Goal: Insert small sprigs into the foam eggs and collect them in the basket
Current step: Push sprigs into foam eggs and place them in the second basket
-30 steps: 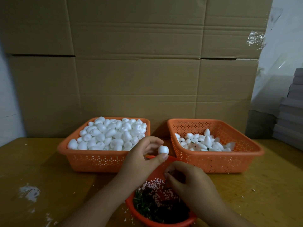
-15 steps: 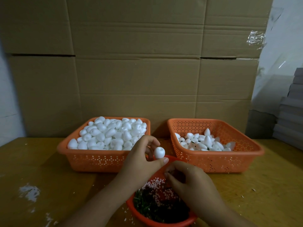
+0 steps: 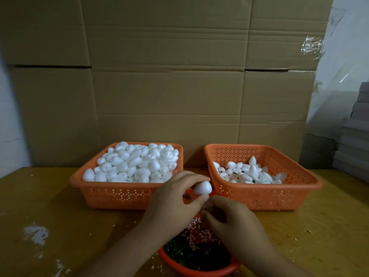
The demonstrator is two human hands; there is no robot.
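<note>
Where the view begins, nearest the person, a round red bowl (image 3: pixel 199 271) of dark green sprigs (image 3: pixel 191 254) sits on the wooden table (image 3: pixel 60 206), scattered with pale foam crumbs.

Above it, right hand (image 3: pixel 235 222): fingers curled inward over the bowl, fingertips bunched as if pinching a sprig; what they hold, if anything, is hidden.

Just left, left hand (image 3: pixel 171 200): thumb and fingers pinch one white foam egg (image 3: pixel 202 187), raised over the bowl's far edge and close to the right fingertips. No sprig shows in this egg; insertion judged not yet done.

Further back, left: orange basket (image 3: pixel 119 194), heaped to the rim with plain eggs (image 3: pixel 135 162). Stock still to process: large.

Further back, right: second orange basket (image 3: pixel 279 194), with a shallow layer of finished eggs (image 3: pixel 245 172), green flecks showing among several. Judged the collecting basket; roughly a small fraction of the whole lot.

Behind both: wall of stacked cardboard boxes (image 3: pixel 159 76). Far right: grey stacked sheets (image 3: pixel 355 136), detail unclear.

Progress, as judged: early; most eggs remain.
</note>
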